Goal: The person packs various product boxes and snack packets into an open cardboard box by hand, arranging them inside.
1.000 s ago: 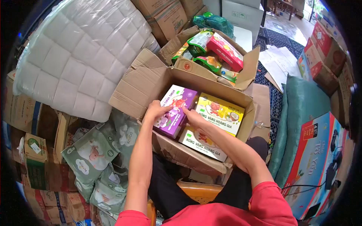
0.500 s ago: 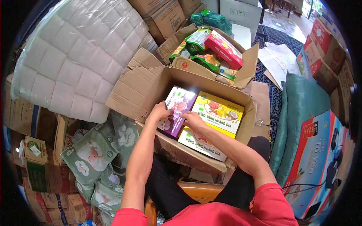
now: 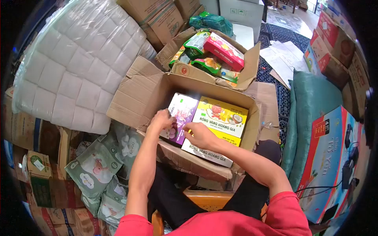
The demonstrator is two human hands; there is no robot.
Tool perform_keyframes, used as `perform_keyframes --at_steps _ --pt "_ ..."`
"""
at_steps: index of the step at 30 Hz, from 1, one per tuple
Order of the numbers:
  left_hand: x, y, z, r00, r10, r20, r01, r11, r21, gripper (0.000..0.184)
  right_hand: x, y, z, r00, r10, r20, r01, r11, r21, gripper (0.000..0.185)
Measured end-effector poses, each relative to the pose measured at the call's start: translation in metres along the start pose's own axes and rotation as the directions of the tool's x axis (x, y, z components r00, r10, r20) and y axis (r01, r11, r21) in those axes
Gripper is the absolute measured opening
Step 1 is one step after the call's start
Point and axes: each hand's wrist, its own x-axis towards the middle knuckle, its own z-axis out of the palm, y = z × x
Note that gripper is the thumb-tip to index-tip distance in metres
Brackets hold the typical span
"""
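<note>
An open cardboard box (image 3: 208, 84) stands in front of me. Inside, a purple and white box (image 3: 183, 108) lies on the left, beside two yellow and white boxes (image 3: 222, 118), one nearer me than the other. My left hand (image 3: 161, 120) is at the purple box's left edge, its fingers bent and closed on that edge; their tips are partly hidden. Over the purple box's right side is my right hand (image 3: 201, 135), fingers curved, thumb apart from them, with nothing seen between them.
Behind stands a second open carton (image 3: 252, 72) with green pouches and a pink box (image 3: 224, 51). A large plastic-wrapped white pack (image 3: 75, 67) leans at the left, above green-grey packs (image 3: 96, 165). Teal cushions (image 3: 315, 102) and a blue carton (image 3: 328, 157) stand right.
My right hand has lifted a little off the purple box, and its fingers have spread. My left hand has shifted toward the box's left edge. The whole view has shifted slightly.
</note>
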Motion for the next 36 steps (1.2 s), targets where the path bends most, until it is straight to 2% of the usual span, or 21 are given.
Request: perform_keyframes --at_steps 2,3,4,5,7,8,10,11,13,15,16,19,23,24,27,28,29,31,33,34,36 --pt "0.000 0.013 -0.017 0.923 0.208 -0.325 -0.179 0.977 0.118 0.039 -0.013 0.002 -0.011 0.996 -0.087 -0.005 0.085 0.983 -0.163 0.022" --pt "0.007 0.024 -0.025 0.895 0.166 -0.415 -0.210 0.976 -0.063 0.034 -0.016 0.004 -0.018 0.991 -0.132 -0.005 0.126 0.961 -0.247 0.021" --pt "0.010 0.050 -0.044 0.865 0.106 -0.490 -0.251 0.938 -0.240 0.030 -0.015 0.008 -0.026 0.991 -0.079 0.106 0.112 0.929 -0.352 0.017" --pt "0.016 0.072 -0.060 0.838 0.030 -0.545 -0.296 0.865 -0.406 0.026 -0.014 0.013 -0.032 0.990 -0.091 0.104 0.123 0.919 -0.375 0.019" --pt "0.049 0.102 -0.084 0.875 0.007 -0.484 -0.344 0.714 -0.611 0.022 -0.015 0.025 -0.038 0.987 -0.112 0.114 0.150 0.897 -0.415 0.023" --pt "0.060 0.125 -0.098 0.897 -0.003 -0.443 -0.345 0.620 -0.704 0.022 -0.012 0.023 -0.045 0.984 -0.066 0.168 0.135 0.884 -0.447 0.018" --pt "0.102 0.167 -0.107 0.944 -0.008 -0.329 -0.302 0.378 -0.875 0.022 -0.011 0.024 -0.054 0.988 -0.056 0.145 0.119 0.874 -0.472 0.018" --pt "0.130 0.181 -0.099 0.967 0.003 -0.253 -0.247 0.230 -0.941 0.023 -0.010 0.026 -0.058 0.990 -0.049 0.130 0.106 0.868 -0.484 0.019" --pt "0.180 0.209 -0.078 0.999 0.044 0.015 0.013 0.058 -0.998 0.041 -0.005 0.036 -0.060 0.990 0.039 0.139 0.043 0.842 -0.538 0.020" --pt "0.240 0.235 -0.044 0.988 -0.047 0.146 0.144 -0.030 -0.989 0.061 -0.003 0.039 -0.067 0.963 0.184 0.198 -0.039 0.820 -0.571 0.021" --pt "0.247 0.250 -0.039 0.985 -0.113 0.129 0.123 -0.059 -0.991 0.073 -0.004 0.052 -0.060 0.983 0.137 0.123 -0.044 0.825 -0.564 0.022" --pt "0.290 0.272 -0.012 0.910 -0.348 0.226 0.206 -0.093 -0.974 0.079 -0.008 0.083 -0.042 0.991 -0.126 0.038 0.127 0.843 -0.523 0.021" --pt "0.323 0.269 0.015 0.847 -0.508 0.158 0.192 0.014 -0.981 0.062 -0.007 0.066 -0.054 0.992 0.048 0.116 0.011 0.889 -0.457 0.020" --pt "0.323 0.269 0.018 0.831 -0.549 0.083 0.177 0.120 -0.977 0.051 -0.008 0.065 -0.057 0.993 0.061 0.100 -0.010 0.895 -0.447 0.020" --pt "0.309 0.259 0.002 0.866 -0.499 0.018 0.143 0.213 -0.966 0.045 -0.006 0.057 -0.066 0.983 0.127 0.134 -0.049 0.880 -0.473 0.019" --pt "0.311 0.249 0.001 0.869 -0.494 -0.024 0.044 0.127 -0.991 0.052 -0.002 0.053 -0.069 0.976 0.152 0.158 -0.056 0.871 -0.489 0.019" --pt "0.271 0.254 -0.030 0.894 -0.448 -0.002 -0.007 -0.009 -1.000 0.042 0.000 0.050 -0.072 0.977 0.152 0.151 -0.057 0.864 -0.501 0.018" --pt "0.245 0.224 -0.058 0.969 -0.246 0.024 -0.011 -0.140 -0.990 0.034 -0.002 0.049 -0.079 0.976 0.158 0.149 -0.059 0.855 -0.516 0.018" --pt "0.207 0.197 -0.088 0.986 -0.151 0.066 0.043 -0.148 -0.988 0.036 -0.003 0.048 -0.083 0.978 0.149 0.148 -0.050 0.849 -0.526 0.017" --pt "0.161 0.202 -0.111 0.979 -0.202 0.009 -0.025 -0.164 -0.986 0.030 -0.005 0.043 -0.087 0.983 0.141 0.115 -0.063 0.857 -0.512 0.017" --pt "0.112 0.167 -0.128 0.994 -0.093 -0.050 -0.065 -0.156 -0.986 0.027 -0.003 0.038 -0.093 0.977 0.202 0.062 -0.143 0.849 -0.509 0.016"
